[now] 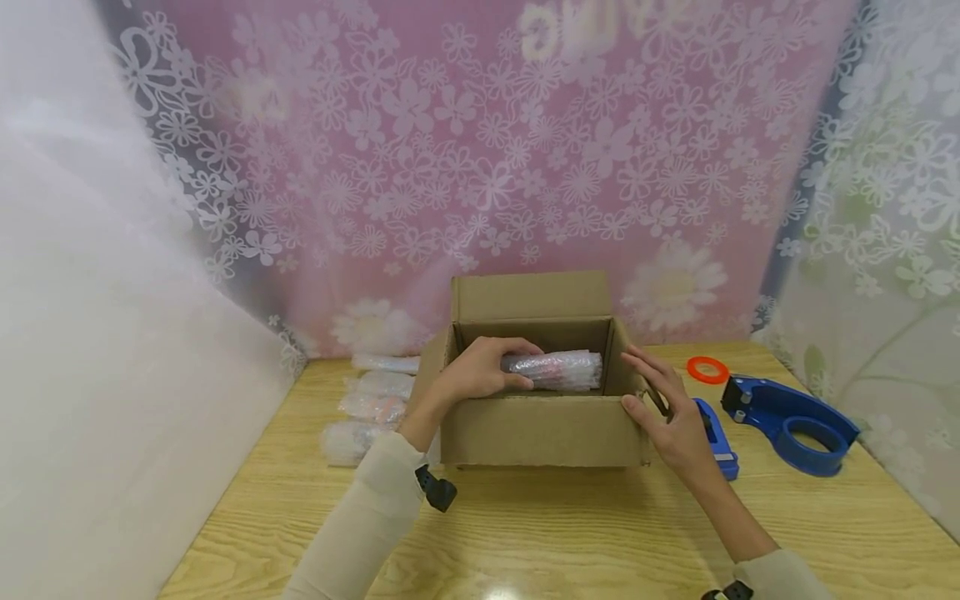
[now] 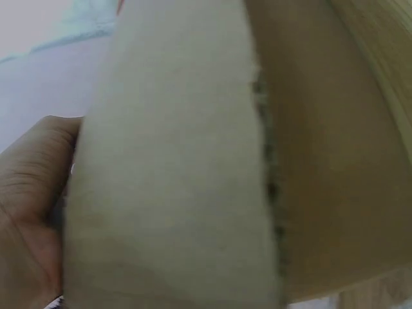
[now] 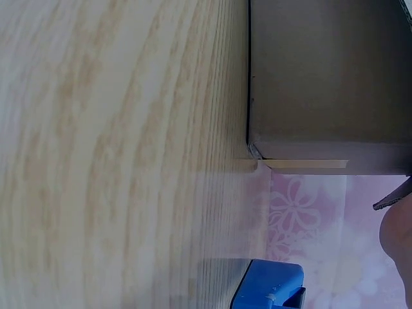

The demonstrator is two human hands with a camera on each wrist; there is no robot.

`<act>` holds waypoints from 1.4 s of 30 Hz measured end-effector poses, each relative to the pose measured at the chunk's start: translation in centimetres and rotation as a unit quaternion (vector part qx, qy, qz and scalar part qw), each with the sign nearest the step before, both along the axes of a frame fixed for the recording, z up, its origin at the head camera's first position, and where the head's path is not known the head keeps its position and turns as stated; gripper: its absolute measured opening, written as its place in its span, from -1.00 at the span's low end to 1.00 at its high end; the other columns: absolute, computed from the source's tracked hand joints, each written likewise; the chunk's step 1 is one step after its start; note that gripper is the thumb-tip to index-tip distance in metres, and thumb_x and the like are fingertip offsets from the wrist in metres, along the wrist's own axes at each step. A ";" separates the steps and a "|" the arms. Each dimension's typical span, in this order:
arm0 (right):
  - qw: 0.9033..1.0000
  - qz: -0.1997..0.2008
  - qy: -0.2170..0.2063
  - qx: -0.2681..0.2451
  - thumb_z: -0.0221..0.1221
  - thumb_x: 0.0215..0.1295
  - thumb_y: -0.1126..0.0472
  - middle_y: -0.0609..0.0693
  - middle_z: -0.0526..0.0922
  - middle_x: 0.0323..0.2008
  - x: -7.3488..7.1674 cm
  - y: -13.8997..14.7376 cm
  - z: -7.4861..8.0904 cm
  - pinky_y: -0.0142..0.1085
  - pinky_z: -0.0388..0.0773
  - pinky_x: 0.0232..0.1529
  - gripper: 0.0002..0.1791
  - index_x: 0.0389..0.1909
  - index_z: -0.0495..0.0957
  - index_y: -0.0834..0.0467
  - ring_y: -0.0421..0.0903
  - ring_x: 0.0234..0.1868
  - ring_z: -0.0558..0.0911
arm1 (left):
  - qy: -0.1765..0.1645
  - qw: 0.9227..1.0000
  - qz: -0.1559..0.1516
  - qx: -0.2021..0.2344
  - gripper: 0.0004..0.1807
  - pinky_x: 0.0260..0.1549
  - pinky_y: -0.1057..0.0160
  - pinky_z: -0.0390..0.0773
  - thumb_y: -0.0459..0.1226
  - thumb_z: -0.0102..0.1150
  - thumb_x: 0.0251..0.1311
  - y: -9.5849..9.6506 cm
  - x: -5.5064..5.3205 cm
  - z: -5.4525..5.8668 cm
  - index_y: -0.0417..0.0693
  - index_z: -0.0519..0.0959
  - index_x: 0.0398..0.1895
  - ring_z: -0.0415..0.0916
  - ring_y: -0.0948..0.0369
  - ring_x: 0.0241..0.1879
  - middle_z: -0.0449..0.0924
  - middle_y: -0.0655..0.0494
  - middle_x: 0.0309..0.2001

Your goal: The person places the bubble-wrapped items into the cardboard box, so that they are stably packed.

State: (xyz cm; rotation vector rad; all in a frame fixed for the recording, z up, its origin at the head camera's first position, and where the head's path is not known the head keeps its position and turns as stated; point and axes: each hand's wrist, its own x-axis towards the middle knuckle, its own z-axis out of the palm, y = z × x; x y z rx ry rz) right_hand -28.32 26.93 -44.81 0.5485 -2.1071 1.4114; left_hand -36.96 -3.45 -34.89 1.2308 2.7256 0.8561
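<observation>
A brown cardboard box (image 1: pixel 543 433) stands on the table with its top flaps up or folded outward. My left hand (image 1: pixel 480 371) reaches over its left wall and grips one end of a bubble-wrapped bundle (image 1: pixel 562 370), which lies sideways in the box opening. The right hand (image 1: pixel 675 425) holds the box at its front right corner, thumb at the front edge and fingers along the right side flap. In the left wrist view a flap (image 2: pixel 174 161) covers most of the left hand. Only a bit of the right hand (image 3: pixel 400 238) shows in the right wrist view.
Several bubble-wrapped bundles (image 1: pixel 375 408) lie in a row left of the box. To the right are an orange-red tape ring (image 1: pixel 708 360), a blue tape dispenser (image 1: pixel 795 417) and another blue tool (image 1: pixel 720 442), partly behind the right hand. A flowered curtain (image 1: pixel 487 167) hangs behind.
</observation>
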 end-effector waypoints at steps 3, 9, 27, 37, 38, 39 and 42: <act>1.000 -0.003 -0.001 0.002 0.22 0.39 0.49 0.03 0.24 0.58 0.0 -0.2 -0.1 -0.62 0.26 0.31 -0.31 0.52 0.38 0.15 -0.25 0.54 0.19 | 0.001 1.000 0.007 -0.005 -0.47 0.29 0.15 0.52 -0.12 0.43 0.29 -0.3 -0.1 -0.5 0.09 0.61 0.32 0.57 0.13 0.27 0.64 0.10 0.27; 1.000 0.006 0.002 -0.008 0.21 0.39 0.49 0.04 0.26 0.57 1.2 -1.1 1.3 -0.61 0.28 0.32 -0.34 0.50 0.40 0.17 -0.23 0.53 0.22 | -0.029 0.999 0.024 -0.004 -0.48 0.30 0.13 0.51 -0.12 0.44 0.28 -0.5 -0.2 -0.7 0.12 0.61 0.31 0.55 0.13 0.29 0.63 0.10 0.27; 0.999 0.014 0.021 -0.025 0.16 0.39 0.54 0.26 0.26 0.53 1.9 -1.8 2.4 -0.59 0.30 0.34 -0.39 0.46 0.40 0.31 -0.22 0.51 0.27 | -0.049 0.996 0.042 -0.064 -0.52 0.30 0.13 0.52 -0.12 0.42 0.29 0.3 -1.0 -1.2 0.15 0.65 0.29 0.54 0.10 0.29 0.65 0.09 0.25; 1.000 -0.002 0.010 -0.014 0.18 0.39 0.52 0.07 0.26 0.57 0.3 -0.6 0.1 -0.62 0.33 0.29 -0.33 0.51 0.39 0.19 -0.25 0.52 0.25 | -0.067 0.995 0.033 -0.062 -0.51 0.32 0.11 0.51 -0.23 0.37 0.34 0.5 -0.9 -1.1 0.04 0.61 0.34 0.53 0.06 0.31 0.64 0.03 0.26; 1.000 -0.003 0.008 -0.012 0.19 0.39 0.51 0.05 0.26 0.57 0.1 -0.4 -0.2 -0.62 0.32 0.29 -0.32 0.51 0.39 0.18 -0.24 0.52 0.24 | -0.067 0.995 0.032 -0.060 -0.51 0.30 0.12 0.52 -0.23 0.37 0.35 0.5 -0.9 -1.1 0.02 0.60 0.34 0.54 0.06 0.30 0.65 0.03 0.25; 1.000 -0.004 0.007 -0.012 0.19 0.39 0.51 0.03 0.26 0.57 -0.1 -0.3 -0.3 -0.62 0.33 0.29 -0.32 0.51 0.39 0.17 -0.24 0.52 0.24 | -0.068 0.996 0.032 -0.058 -0.51 0.29 0.13 0.53 -0.23 0.36 0.36 0.5 -0.9 -1.1 0.02 0.60 0.35 0.55 0.07 0.28 0.65 0.04 0.24; 1.000 -0.004 0.004 -0.011 0.20 0.38 0.50 0.02 0.25 0.58 -0.3 -0.1 -0.5 -0.62 0.33 0.29 -0.32 0.52 0.38 0.16 -0.24 0.52 0.25 | -0.064 0.996 0.032 -0.058 -0.51 0.28 0.14 0.53 -0.19 0.34 0.38 0.4 -1.0 -1.1 0.02 0.59 0.36 0.56 0.08 0.27 0.66 0.05 0.23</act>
